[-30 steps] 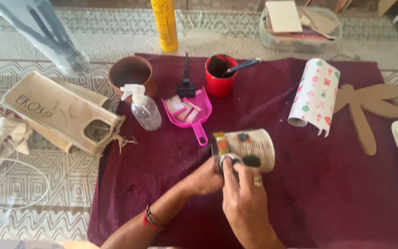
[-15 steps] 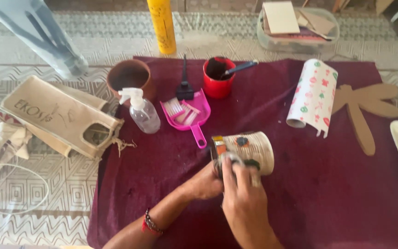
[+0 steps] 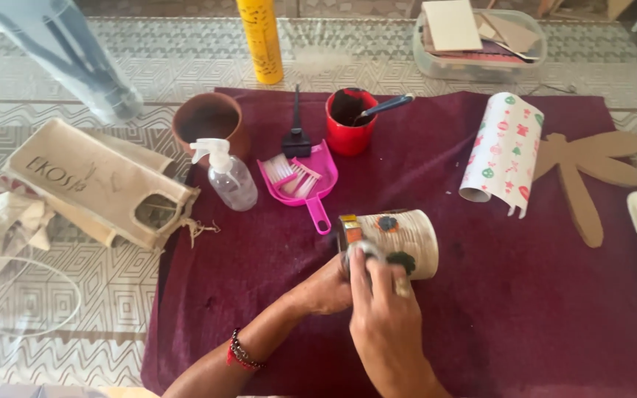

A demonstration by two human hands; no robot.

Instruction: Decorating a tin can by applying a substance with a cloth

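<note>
A white tin can (image 3: 399, 234) with coloured patches lies on its side on the dark red cloth (image 3: 481, 309). My left hand (image 3: 326, 287), with a beaded bracelet on its wrist, grips the can at its open end. My right hand (image 3: 386, 324) lies over the can's near side with the fingers pressed on its rim, and something small and grey shows under the fingertips. The can's mouth is hidden by both hands.
Behind the can lie a pink dustpan with brush (image 3: 302, 179), a clear spray bottle (image 3: 228, 177), a brown clay pot (image 3: 208, 121), a red cup with a brush (image 3: 349, 121), a patterned paper roll (image 3: 503, 151), a cardboard dragonfly (image 3: 584, 173), a yellow can (image 3: 261, 38) and a burlap bag (image 3: 97, 180).
Both hands stay on the can. My right hand's fingers have shifted slightly along the rim, and the can has turned a little.
</note>
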